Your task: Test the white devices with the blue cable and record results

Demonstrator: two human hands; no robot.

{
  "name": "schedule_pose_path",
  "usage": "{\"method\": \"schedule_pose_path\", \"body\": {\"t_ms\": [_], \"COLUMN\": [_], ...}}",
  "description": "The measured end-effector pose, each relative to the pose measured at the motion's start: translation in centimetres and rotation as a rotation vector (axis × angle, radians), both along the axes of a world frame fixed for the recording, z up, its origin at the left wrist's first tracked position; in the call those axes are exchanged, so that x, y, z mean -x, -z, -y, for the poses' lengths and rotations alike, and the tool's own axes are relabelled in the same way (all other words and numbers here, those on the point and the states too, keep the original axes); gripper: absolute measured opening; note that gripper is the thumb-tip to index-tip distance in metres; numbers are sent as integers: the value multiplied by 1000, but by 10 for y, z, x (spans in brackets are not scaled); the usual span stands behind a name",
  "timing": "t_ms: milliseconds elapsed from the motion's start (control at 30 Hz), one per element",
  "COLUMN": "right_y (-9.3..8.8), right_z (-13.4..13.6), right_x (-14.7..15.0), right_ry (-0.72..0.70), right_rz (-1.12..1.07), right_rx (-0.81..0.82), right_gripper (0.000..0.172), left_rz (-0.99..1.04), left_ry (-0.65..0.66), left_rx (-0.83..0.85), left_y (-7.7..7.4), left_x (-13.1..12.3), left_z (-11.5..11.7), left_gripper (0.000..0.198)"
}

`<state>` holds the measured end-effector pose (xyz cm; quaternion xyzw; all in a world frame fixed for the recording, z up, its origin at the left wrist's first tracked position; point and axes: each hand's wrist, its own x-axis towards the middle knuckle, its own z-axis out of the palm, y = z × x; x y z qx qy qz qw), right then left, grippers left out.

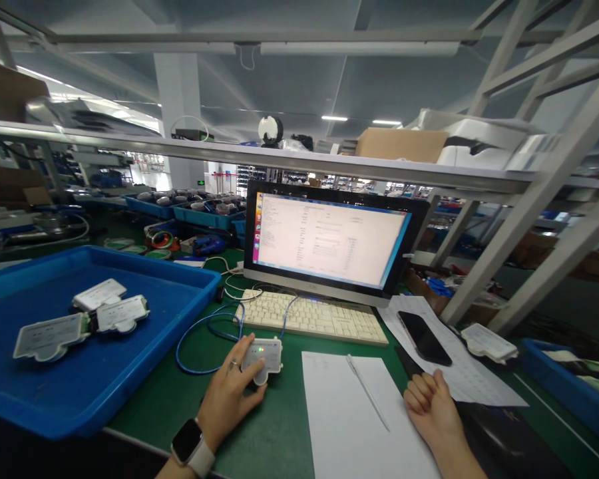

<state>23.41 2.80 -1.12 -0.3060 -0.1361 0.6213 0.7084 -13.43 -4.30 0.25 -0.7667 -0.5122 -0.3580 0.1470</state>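
Holding lit unit [272,356] nr front edge of table [285,426] w/ L hand [233,386] part-closed, prob mid-job; clenching R hand [432,402], nothing visible inside; inside edges of tray [172,296], 3 more units [122,314], done or left unclear

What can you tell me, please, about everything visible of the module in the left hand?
The module is a small, pale, plastic-looking case with a rounded lobe on its near side, unreadable print and lit indicators, one green. Printed face up, it is held by the left hand before the keyboard; whether it touches the tabletop is unclear.
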Motion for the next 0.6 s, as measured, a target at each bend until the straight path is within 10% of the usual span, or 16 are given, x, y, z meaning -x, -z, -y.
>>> {"method": "schedule_pose_path", "body": {"t_ms": [367,600], "right_y": [-7,-8], "right_z": [1,4], "right_x": [5,5], "right_ry": [19,32], "right_rz": [-93,-122], "right_rx": [48,61], "right_gripper": [45,45], "left_rz": [-3,67], "left_ry": [-16,-221], "left_rx": [30,112], "left_y": [2,-24], "left_x": [1,11], "left_z": [-2,15], "left_gripper": [34,48]}}
